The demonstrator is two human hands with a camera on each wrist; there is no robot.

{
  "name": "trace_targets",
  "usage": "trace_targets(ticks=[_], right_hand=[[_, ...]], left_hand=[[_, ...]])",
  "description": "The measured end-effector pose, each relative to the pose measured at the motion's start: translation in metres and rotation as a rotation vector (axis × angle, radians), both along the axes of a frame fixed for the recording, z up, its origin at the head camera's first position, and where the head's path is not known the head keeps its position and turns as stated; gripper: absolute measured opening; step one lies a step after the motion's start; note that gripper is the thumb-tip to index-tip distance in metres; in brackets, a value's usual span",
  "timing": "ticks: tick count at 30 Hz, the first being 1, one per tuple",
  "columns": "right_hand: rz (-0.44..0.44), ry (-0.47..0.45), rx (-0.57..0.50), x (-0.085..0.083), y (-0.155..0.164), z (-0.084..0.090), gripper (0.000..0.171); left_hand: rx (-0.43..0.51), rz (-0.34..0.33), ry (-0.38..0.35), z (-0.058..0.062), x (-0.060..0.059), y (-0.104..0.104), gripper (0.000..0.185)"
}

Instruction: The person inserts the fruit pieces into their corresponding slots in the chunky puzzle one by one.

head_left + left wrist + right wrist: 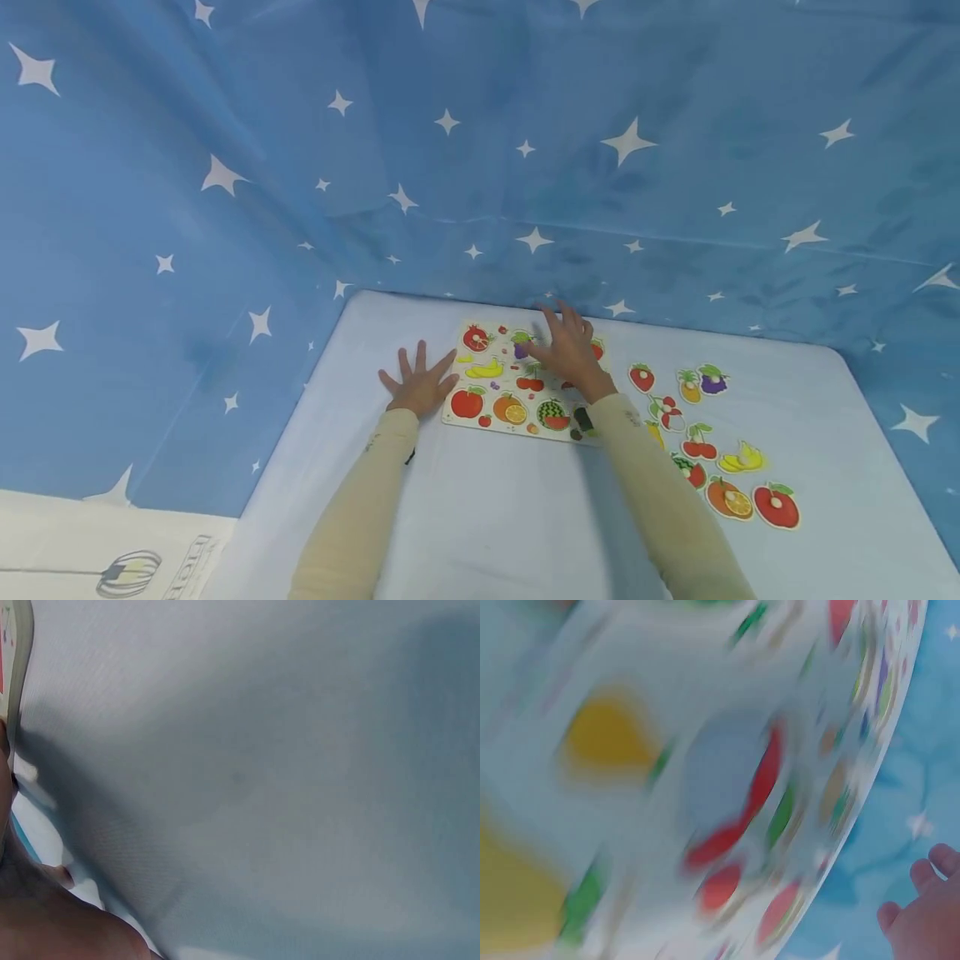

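A flat fruit puzzle board (450, 415) with printed fruit pictures lies near the back of the white table. My left hand (417, 388) rests at the board's left edge with its fingers spread. Over the upper right part of the board is my right hand (572, 352), its fingers loosely bent and nothing visible in them. It hides some of the pictures. The right wrist view shows the board blurred, with the fingertips (922, 881) at the lower right. Only a strip of the board's edge (25, 660) appears in the left wrist view, above the hand.
To the board's right lie several loose fruit pieces with knobs, among them an apple (777, 507), an orange (727, 498), bananas (741, 458), cherries (699, 442), grapes (712, 380) and a strawberry (641, 377). A blue star-patterned cloth (480, 150) hangs behind the table.
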State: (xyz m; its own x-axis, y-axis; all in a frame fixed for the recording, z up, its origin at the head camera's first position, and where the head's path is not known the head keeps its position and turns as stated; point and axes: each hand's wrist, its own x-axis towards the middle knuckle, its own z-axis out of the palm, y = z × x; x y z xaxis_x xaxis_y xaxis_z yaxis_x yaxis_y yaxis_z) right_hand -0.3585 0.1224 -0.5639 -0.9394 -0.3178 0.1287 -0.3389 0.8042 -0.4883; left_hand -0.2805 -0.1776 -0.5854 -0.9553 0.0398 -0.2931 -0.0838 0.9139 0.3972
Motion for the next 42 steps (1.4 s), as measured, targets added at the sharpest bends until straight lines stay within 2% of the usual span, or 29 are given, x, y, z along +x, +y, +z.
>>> trace_targets(ticks=[4,9,15,21,28,35,42], right_hand=[[-0.052,0.004,0.008,0.004,0.039,-0.001,0.089],[-0.149,-0.016,0.03,0.018,0.098,-0.002,0.086],[-0.27,-0.071,0.098,0.038,0.166,-0.001,0.085],[-0.336,-0.092,0.116,0.053,0.212,0.0,0.085],[-0.349,-0.086,0.09,0.066,0.237,-0.002,0.082],[-0.368,-0.072,0.074,0.072,0.245,-0.007,0.078],[-0.41,-0.088,0.079,0.074,0.25,-0.012,0.071]], left_hand=[[0.022,0.0,0.003,-0.007,-0.003,-0.003,0.068],[0.024,-0.006,0.016,-0.01,-0.005,-0.006,0.068],[0.022,-0.023,0.014,-0.004,-0.001,-0.006,0.068],[0.023,-0.035,-0.005,0.003,-0.001,-0.005,0.068],[0.038,-0.024,-0.028,-0.004,-0.004,-0.004,0.069],[0.043,-0.028,0.001,0.006,0.003,-0.001,0.068],[0.026,-0.032,-0.01,0.009,0.004,-0.001,0.067]])
